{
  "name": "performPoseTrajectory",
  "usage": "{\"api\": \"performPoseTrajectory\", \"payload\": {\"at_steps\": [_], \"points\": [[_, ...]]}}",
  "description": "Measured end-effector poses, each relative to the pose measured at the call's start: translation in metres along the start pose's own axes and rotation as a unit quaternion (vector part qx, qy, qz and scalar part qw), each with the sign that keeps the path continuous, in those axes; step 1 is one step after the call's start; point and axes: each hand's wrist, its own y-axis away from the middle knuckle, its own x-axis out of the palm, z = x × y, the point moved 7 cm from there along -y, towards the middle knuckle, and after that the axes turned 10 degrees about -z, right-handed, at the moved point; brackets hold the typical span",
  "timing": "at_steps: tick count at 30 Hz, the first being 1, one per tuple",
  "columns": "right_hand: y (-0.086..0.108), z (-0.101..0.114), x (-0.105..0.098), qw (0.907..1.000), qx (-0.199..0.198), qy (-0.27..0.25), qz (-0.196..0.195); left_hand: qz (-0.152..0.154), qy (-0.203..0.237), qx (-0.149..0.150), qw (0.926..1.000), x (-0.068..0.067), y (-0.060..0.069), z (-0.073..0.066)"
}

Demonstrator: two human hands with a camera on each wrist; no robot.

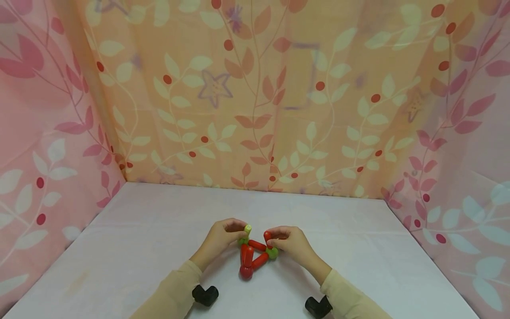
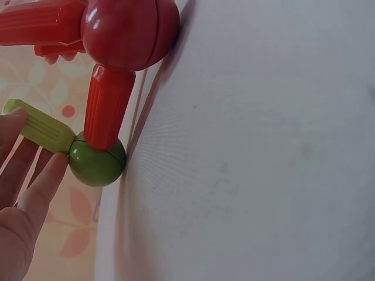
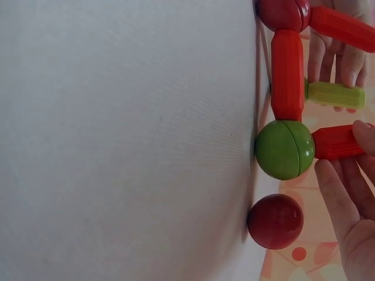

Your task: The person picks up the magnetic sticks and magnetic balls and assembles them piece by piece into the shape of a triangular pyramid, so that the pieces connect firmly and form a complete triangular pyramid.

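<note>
A triangle of red rods and balls lies on the table, with a red ball (image 1: 246, 271) at its near corner and green balls at the two far corners. One red rod (image 1: 249, 256) stands up from that near ball. My left hand (image 1: 221, 237) pinches a yellow-green rod (image 2: 45, 129) that rises from the left green ball (image 2: 98, 161). At the other far corner, my right hand (image 1: 295, 243) pinches an upright red rod (image 3: 337, 143) joined to the right green ball (image 3: 285, 150). A loose dark red ball (image 3: 275, 221) sits apart, seen only in the right wrist view.
The table (image 1: 159, 208) has a plain pale cover. Behind it hangs an orange leaf-patterned cloth (image 1: 255, 97), and pink cloths (image 1: 40, 133) close the sides. A black wrist-worn device (image 1: 205, 295) shows beside the left sleeve, another (image 1: 318, 306) beside the right.
</note>
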Motion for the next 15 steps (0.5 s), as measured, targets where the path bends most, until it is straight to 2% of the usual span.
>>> {"api": "performPoseTrajectory", "payload": {"at_steps": [5, 12, 15], "points": [[0.0, 0.0, 0.0, 1.0, -0.002, 0.0, 0.001, 0.011, 0.006, 0.005, 0.9999, 0.001, 0.001, -0.002], [0.003, 0.0, -0.002, 0.9999, 0.002, -0.003, -0.015, -0.02, -0.014, -0.003, 0.9997, -0.012, 0.012, -0.011], [0.004, 0.001, -0.005, 0.9997, 0.0, -0.004, -0.025, 0.016, -0.019, -0.011, 0.9996, -0.012, 0.02, -0.016]]}}
